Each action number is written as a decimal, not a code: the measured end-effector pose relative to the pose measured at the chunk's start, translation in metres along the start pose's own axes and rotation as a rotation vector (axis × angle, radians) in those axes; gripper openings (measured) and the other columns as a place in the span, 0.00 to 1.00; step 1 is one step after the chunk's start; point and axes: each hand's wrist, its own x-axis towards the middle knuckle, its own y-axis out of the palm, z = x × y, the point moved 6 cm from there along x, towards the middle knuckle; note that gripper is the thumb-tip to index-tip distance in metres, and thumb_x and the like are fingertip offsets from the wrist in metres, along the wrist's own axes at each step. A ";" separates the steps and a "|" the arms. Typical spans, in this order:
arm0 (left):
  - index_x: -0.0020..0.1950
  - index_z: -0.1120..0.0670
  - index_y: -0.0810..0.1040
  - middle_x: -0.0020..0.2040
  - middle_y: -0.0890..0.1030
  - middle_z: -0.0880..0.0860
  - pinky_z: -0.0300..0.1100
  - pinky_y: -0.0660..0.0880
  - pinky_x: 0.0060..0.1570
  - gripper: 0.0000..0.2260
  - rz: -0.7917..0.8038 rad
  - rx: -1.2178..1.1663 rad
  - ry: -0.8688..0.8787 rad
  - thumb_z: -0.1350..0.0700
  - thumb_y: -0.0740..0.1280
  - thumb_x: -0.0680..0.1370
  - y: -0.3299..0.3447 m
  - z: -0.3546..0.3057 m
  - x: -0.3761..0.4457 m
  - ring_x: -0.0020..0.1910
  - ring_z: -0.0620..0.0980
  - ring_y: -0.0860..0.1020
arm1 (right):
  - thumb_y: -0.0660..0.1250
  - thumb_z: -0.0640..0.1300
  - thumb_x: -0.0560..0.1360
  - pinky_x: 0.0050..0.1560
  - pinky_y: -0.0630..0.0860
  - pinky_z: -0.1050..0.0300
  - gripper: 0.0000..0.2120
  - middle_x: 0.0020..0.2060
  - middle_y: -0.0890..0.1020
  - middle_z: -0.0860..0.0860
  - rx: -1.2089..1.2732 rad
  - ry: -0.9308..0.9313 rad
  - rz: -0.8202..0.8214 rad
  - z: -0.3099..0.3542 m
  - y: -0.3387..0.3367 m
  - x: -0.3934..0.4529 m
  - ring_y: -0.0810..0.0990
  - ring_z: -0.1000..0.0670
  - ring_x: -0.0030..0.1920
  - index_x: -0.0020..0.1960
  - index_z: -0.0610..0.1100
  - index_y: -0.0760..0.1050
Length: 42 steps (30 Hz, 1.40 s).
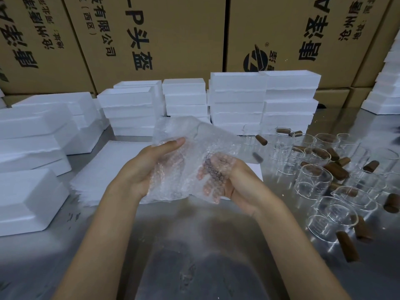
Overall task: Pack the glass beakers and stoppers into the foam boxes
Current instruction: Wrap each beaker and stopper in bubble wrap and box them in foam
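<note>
Head view: both hands, left hand (151, 167) and right hand (229, 180), fingers curled around bubble wrap (190, 148) enclosing something dark. Right of it, many beakers (313, 180) and stoppers (337, 171) remain unpacked on bench (194, 245); foam boxes (238, 100) stacked behind.

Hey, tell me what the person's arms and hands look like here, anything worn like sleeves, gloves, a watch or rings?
Both forearms are bare up to the bottom edge of the picture: no sleeves show. The left hand and right hand wear no gloves. No watch, bracelet or ring shows, though the right hand's fingers sit partly behind the clear bubble wrap sheet.
</note>
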 end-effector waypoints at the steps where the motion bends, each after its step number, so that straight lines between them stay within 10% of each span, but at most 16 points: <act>1: 0.51 0.41 0.86 0.54 0.85 0.45 0.44 0.76 0.58 0.16 0.025 -0.017 -0.004 0.42 0.77 0.64 0.004 0.001 0.000 0.55 0.46 0.83 | 0.60 0.45 0.83 0.22 0.71 0.59 0.10 0.37 0.82 0.45 -0.004 -0.008 0.000 0.000 0.000 0.000 0.77 0.47 0.27 0.46 0.43 0.75; 8: 0.47 0.37 0.86 0.49 0.85 0.38 0.35 0.78 0.48 0.10 0.066 -0.076 0.028 0.40 0.76 0.66 0.020 0.001 -0.002 0.50 0.36 0.83 | 0.66 0.49 0.77 0.43 0.70 0.50 0.09 0.42 0.85 0.49 0.016 -0.032 0.006 -0.004 -0.006 0.000 0.72 0.39 0.47 0.46 0.49 0.85; 11: 0.44 0.38 0.86 0.46 0.86 0.40 0.30 0.78 0.33 0.05 0.107 -0.148 0.032 0.44 0.75 0.70 0.027 0.002 -0.004 0.42 0.36 0.83 | 0.64 0.48 0.80 0.40 0.77 0.44 0.11 0.47 0.86 0.47 0.007 -0.085 0.067 -0.001 -0.001 -0.002 0.73 0.31 0.37 0.51 0.47 0.84; 13: 0.54 0.44 0.86 0.55 0.85 0.49 0.41 0.81 0.45 0.15 0.157 -0.205 -0.010 0.44 0.78 0.68 0.032 0.005 -0.004 0.53 0.49 0.84 | 0.65 0.50 0.79 0.32 0.77 0.52 0.11 0.46 0.86 0.44 0.006 -0.082 0.061 0.000 -0.001 -0.003 0.77 0.37 0.30 0.50 0.48 0.85; 16: 0.62 0.47 0.83 0.61 0.82 0.53 0.54 0.72 0.66 0.29 0.161 -0.193 -0.065 0.41 0.81 0.62 0.039 0.013 -0.001 0.62 0.56 0.80 | 0.64 0.52 0.81 0.53 0.81 0.43 0.14 0.56 0.84 0.45 -0.034 -0.073 0.030 -0.006 -0.007 -0.003 0.83 0.39 0.54 0.62 0.47 0.80; 19: 0.60 0.46 0.83 0.61 0.83 0.53 0.54 0.74 0.65 0.26 0.204 -0.208 -0.081 0.41 0.80 0.64 0.049 0.016 -0.002 0.60 0.56 0.81 | 0.63 0.53 0.81 0.63 0.78 0.48 0.15 0.59 0.84 0.53 -0.040 -0.062 0.017 -0.009 -0.008 -0.003 0.81 0.51 0.61 0.64 0.49 0.78; 23: 0.60 0.49 0.84 0.60 0.83 0.56 0.53 0.77 0.60 0.23 0.157 -0.265 -0.038 0.40 0.76 0.69 0.043 0.009 -0.001 0.59 0.57 0.81 | 0.62 0.47 0.82 0.69 0.70 0.38 0.14 0.58 0.83 0.45 0.027 -0.049 -0.090 -0.009 -0.015 -0.002 0.76 0.36 0.66 0.63 0.42 0.78; 27: 0.60 0.51 0.84 0.61 0.83 0.55 0.53 0.78 0.59 0.17 0.072 -0.335 0.026 0.45 0.73 0.74 0.028 0.000 -0.001 0.59 0.56 0.82 | 0.64 0.55 0.78 0.61 0.64 0.21 0.12 0.47 0.86 0.47 -0.026 -0.112 -0.044 0.001 -0.015 -0.003 0.66 0.15 0.56 0.48 0.51 0.84; 31: 0.65 0.55 0.80 0.63 0.81 0.57 0.53 0.78 0.60 0.20 0.126 -0.379 0.010 0.52 0.73 0.75 0.029 0.002 0.000 0.62 0.56 0.80 | 0.62 0.58 0.79 0.43 0.78 0.42 0.14 0.45 0.86 0.51 -0.072 -0.140 -0.030 0.002 -0.011 -0.001 0.73 0.28 0.37 0.48 0.51 0.82; 35: 0.60 0.51 0.84 0.61 0.82 0.55 0.51 0.79 0.58 0.17 0.177 -0.320 -0.010 0.48 0.75 0.72 0.038 0.004 -0.003 0.61 0.55 0.81 | 0.64 0.57 0.79 0.62 0.64 0.22 0.13 0.50 0.85 0.49 -0.033 -0.095 -0.024 -0.004 -0.013 0.002 0.61 0.14 0.59 0.51 0.52 0.84; 39: 0.56 0.49 0.86 0.59 0.84 0.55 0.50 0.80 0.53 0.15 0.169 -0.313 -0.008 0.47 0.77 0.70 0.043 0.005 -0.002 0.58 0.55 0.82 | 0.65 0.62 0.76 0.57 0.78 0.36 0.17 0.47 0.86 0.50 -0.125 -0.096 -0.034 -0.005 -0.014 0.002 0.73 0.21 0.48 0.51 0.51 0.84; 42: 0.54 0.50 0.86 0.58 0.84 0.56 0.48 0.81 0.50 0.13 0.186 -0.347 -0.006 0.47 0.75 0.72 0.047 0.006 -0.002 0.57 0.55 0.83 | 0.66 0.64 0.75 0.63 0.72 0.31 0.22 0.52 0.84 0.40 -0.139 -0.056 -0.083 -0.007 -0.012 0.001 0.76 0.27 0.58 0.54 0.46 0.82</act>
